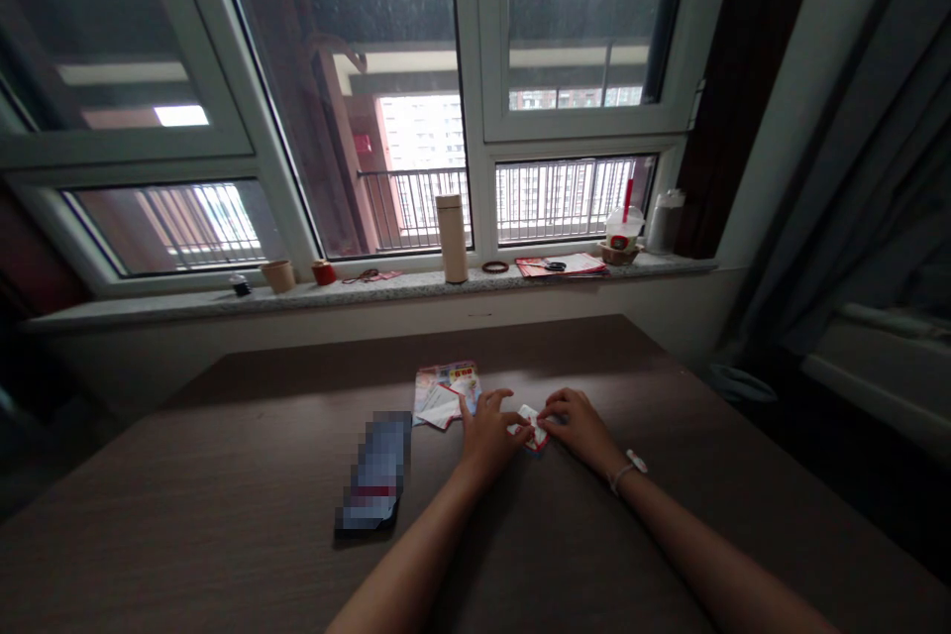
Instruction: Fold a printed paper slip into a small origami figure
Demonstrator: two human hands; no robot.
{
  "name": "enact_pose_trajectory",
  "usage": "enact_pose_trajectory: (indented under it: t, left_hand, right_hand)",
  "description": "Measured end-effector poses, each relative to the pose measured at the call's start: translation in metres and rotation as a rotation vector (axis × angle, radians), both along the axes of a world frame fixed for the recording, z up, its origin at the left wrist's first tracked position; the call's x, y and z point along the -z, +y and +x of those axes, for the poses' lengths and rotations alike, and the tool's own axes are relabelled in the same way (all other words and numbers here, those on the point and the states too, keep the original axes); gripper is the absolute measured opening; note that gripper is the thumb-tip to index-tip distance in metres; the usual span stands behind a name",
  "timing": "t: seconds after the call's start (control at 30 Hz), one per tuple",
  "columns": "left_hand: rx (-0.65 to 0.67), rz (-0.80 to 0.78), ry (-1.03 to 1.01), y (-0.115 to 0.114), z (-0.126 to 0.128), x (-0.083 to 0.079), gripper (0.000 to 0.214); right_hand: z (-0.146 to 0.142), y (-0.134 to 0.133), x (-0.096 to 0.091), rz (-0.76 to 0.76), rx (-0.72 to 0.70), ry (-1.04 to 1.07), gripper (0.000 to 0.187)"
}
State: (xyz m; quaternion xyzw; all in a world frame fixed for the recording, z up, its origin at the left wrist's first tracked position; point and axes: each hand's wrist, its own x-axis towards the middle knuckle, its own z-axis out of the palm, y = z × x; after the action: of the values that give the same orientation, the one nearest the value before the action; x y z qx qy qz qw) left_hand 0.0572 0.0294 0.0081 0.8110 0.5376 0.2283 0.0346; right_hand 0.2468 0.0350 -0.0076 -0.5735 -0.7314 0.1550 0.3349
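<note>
Both my hands rest on a dark brown table (223,475) and meet over a small folded piece of white and red paper (532,428). My left hand (486,431) pinches the paper's left side with curled fingers. From the right, my right hand (580,426) presses and pinches the same paper; a white band sits on that wrist. Just beyond my left hand lies a small stack of coloured paper sheets (444,388), with a folded white piece on top.
A dark flat phone-like object (375,471) lies on the table left of my arms. On the window sill (149,302) stand a tall beige bottle (452,238), small cups (278,275), a drink cup with a straw (622,230) and red papers (561,264). Grey curtains (877,168) hang at the right.
</note>
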Motion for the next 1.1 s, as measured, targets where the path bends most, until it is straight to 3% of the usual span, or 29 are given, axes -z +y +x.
enact_pose_trajectory:
  t: [0.43,0.77,1.1]
  left_hand:
    - [-0.006,-0.023,-0.027,0.0004,0.0009,0.0002,0.015]
    - [-0.084,-0.005,-0.031,0.0003,-0.0004,0.0007,0.025]
    - [-0.027,-0.023,-0.002,-0.0005,-0.0007,-0.0007,0.018]
  right_hand:
    - [0.0000,-0.0007,-0.0021,-0.015,0.006,0.002,0.016]
    - [-0.0012,-0.0020,-0.0040,-0.014,0.020,0.017,0.015]
    - [-0.0011,-0.0004,-0.0016,-0.015,0.022,0.007,0.014]
